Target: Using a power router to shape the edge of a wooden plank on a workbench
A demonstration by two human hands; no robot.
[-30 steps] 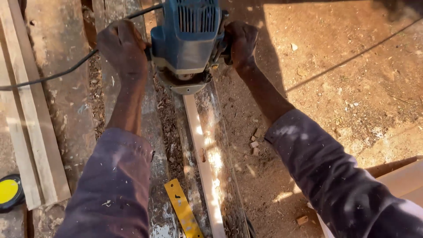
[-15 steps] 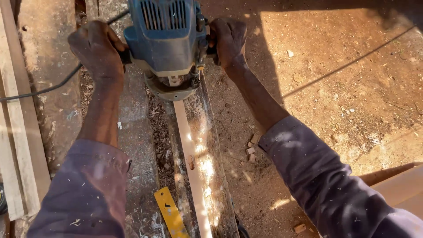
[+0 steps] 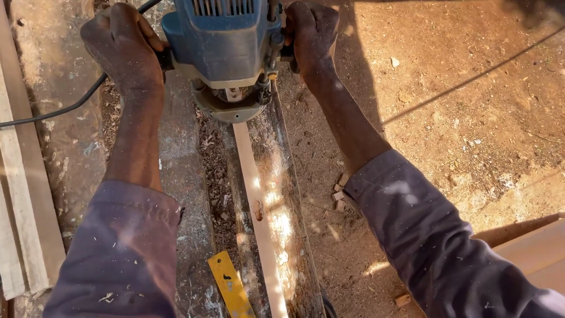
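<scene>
Both hands are wrapped tight around the side handles of a blue router point(image 3: 226, 50), left hand point(image 3: 120, 44) on one side, right hand point(image 3: 311, 36) on the other. The router sits at the top of the view, its round base resting on a long weathered timber point(image 3: 282, 235) that has a pale fresh-cut strip point(image 3: 259, 218) running down it. A black cord point(image 3: 53, 112) trails off left. Yellow ruler point(image 3: 231, 288) lies just beside the timber, sawdust everywhere, pale planks point(image 3: 23, 194) at far left.
</scene>
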